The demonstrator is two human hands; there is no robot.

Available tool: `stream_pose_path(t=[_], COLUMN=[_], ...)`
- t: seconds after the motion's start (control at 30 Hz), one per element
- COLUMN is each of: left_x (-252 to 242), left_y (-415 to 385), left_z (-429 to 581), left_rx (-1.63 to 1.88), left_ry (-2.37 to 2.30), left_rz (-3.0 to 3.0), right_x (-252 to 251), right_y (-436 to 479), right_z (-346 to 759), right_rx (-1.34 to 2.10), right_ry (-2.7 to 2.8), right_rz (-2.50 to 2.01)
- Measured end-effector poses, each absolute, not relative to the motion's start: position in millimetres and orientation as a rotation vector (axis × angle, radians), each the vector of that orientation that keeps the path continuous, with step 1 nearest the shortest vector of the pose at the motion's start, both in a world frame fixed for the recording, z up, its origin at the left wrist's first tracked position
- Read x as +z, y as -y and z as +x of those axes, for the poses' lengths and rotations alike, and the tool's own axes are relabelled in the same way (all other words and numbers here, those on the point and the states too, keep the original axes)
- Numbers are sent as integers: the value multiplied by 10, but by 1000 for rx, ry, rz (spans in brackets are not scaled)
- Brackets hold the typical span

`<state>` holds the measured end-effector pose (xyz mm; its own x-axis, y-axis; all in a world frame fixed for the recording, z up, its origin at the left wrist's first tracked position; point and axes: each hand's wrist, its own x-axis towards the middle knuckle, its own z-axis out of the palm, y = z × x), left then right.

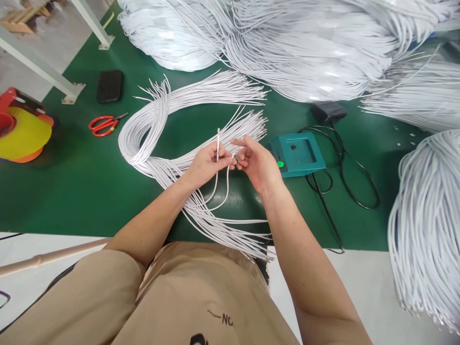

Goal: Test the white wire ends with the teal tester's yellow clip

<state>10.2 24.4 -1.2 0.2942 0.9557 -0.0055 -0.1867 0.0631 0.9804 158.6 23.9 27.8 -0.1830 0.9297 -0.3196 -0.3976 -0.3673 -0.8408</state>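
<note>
My left hand (207, 165) pinches a thin white cable (227, 187) between thumb and fingers. One end of it sticks up past the knuckles, and the rest hangs in a loop below. Meeting it fingertip to fingertip, my right hand (261, 165) has its fingers curled at the cable's other end, with the index finger stretched out. Some small detail at that end is hidden by the fingers. Under and behind both hands lies a bundle of white cables (129, 139), bent round at the left, its cut ends pointing right.
Red-handled snips (103, 125) and a black case (109, 86) lie left on the green table (72, 191), near a yellow tape roll (30, 132). A teal device (300, 155) with a black adapter (328, 112) stands right. Large cable heaps (305, 48) fill the back; another bundle (429, 215) hangs over the right edge.
</note>
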Motion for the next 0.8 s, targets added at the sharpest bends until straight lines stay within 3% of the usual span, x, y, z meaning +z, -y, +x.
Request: stream_pose_path(t=[0.43, 0.8], left_x=[-47, -62], left_y=[-240, -245], left_z=[93, 57], left_rx=[1053, 991], left_ry=[-850, -880], left_rz=[1197, 1377], right_x=[168, 213], right_y=[-153, -110], right_z=[1664, 1582], right_rx=[1681, 1331], right_ry=[742, 944], right_rz=[-1048, -1277])
